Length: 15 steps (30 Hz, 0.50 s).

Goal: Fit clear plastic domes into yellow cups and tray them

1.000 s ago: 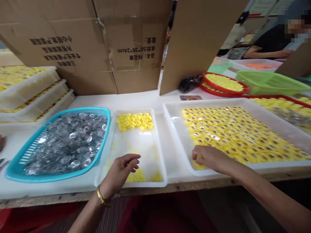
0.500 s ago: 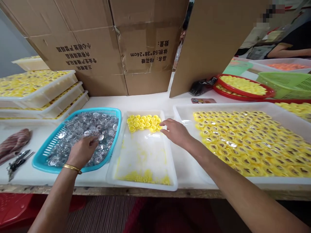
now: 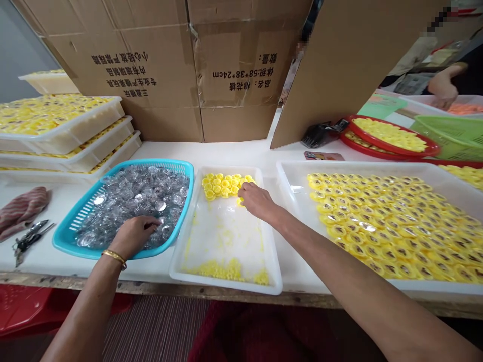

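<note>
Left hand reaches into blue plastic basket.
Right hand meets small yellow cups; whether either hand's fingers grip is unclear.

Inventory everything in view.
blue basket: 1, left
clear pieces: many, in it
small tray: 1, white, centre
yellow cups: many, its far end
large tray: 1, white, right
filled cups: many, yellow, in it
tray stack: 1, whitish, back left
cardboard panels: 2, brown, back
red trays: several, back right
lime basket: 1, back right
black bundle: 1, back
card: 1, reddish, back
striped cloth: 1, pinkish, left
metal items: count unclear, dark, left
table: 1, white, underneath
co-worker's hand: 1, upper right
left hand: 1, over blue basket
right hand: 1, at yellow cups
</note>
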Available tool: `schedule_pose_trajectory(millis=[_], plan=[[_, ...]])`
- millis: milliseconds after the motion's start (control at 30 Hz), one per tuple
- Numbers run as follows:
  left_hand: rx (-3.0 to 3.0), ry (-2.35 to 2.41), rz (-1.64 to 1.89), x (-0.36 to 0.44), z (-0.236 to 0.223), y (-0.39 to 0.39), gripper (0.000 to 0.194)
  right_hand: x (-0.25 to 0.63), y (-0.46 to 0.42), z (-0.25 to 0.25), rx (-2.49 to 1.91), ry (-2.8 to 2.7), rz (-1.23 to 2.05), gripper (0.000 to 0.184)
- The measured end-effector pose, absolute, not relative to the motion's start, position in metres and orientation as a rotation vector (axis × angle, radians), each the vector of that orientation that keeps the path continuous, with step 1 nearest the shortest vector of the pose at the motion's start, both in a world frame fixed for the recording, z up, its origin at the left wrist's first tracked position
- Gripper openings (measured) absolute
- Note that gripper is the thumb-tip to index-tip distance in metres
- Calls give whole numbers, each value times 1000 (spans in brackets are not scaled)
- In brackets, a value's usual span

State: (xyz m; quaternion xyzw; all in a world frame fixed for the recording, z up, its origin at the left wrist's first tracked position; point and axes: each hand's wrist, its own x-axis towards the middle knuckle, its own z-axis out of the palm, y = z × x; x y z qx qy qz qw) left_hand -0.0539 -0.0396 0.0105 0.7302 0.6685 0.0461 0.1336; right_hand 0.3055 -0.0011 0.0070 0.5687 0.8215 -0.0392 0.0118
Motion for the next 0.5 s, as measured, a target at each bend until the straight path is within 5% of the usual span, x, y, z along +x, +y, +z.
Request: schedule_pose_trajectory(millis=[500], plan=[[1761, 2125, 601, -44, 25, -46, 39, 312, -16, -1, 1763, 2555, -67, 18]])
